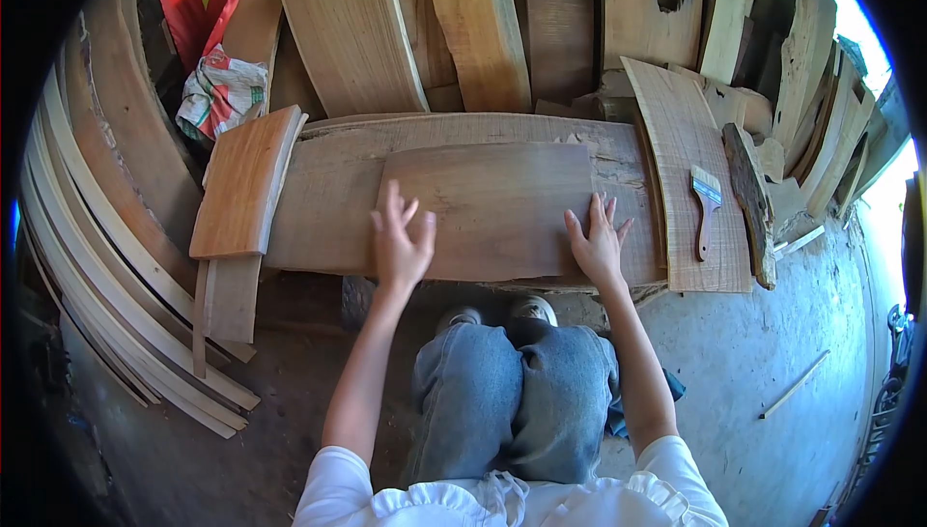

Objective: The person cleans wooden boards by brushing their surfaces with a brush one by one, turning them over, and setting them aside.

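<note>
Evidently the wooden board [492, 203] lies flat on the wide slab [323, 189], set down and within reach of both hands. Left hand [406, 245] is over its near left part: fingers spread, grasping nothing; apparently raised, though the gap to the wood is hard to judge. Right hand [598, 249] is at the right edge, fingers fanned and clenched on nothing; cannot tell whether the fingertips press down.

Progress, as judged: placing looks done; any adjusting of the board's lie seems unfinished, with both hands about it. Brush [706, 208] rests unheld on the pale plank [686, 126] to the right. No wet sheen shows on the board; whether its face has been worked cannot be told. Thick block [246, 184] sits at the slab's left end.
</note>
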A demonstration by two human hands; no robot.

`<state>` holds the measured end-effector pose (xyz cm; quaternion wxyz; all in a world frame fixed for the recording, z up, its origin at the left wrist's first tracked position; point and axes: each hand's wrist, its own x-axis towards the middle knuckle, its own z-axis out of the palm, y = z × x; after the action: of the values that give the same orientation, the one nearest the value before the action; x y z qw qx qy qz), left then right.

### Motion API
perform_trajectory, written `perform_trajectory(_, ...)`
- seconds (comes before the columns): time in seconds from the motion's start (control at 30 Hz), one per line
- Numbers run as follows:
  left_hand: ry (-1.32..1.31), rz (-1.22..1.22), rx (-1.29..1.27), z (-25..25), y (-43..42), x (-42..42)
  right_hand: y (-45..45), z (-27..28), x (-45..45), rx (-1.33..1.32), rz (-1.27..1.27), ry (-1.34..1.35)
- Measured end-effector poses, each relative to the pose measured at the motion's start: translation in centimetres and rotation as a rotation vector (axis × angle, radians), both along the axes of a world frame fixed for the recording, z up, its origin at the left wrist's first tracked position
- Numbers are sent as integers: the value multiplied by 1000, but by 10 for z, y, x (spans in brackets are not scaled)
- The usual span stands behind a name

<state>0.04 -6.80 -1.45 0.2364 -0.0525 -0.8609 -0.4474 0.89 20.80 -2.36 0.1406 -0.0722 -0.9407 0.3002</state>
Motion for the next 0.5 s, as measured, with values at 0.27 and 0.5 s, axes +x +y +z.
perform_trajectory(0.27,-89,27,-690,-3,11,3,57,58,34,452,-271,285)
perform_trajectory(0.5,-118,-11,-757,-1,10,3,127,48,44,326,-531,-243)
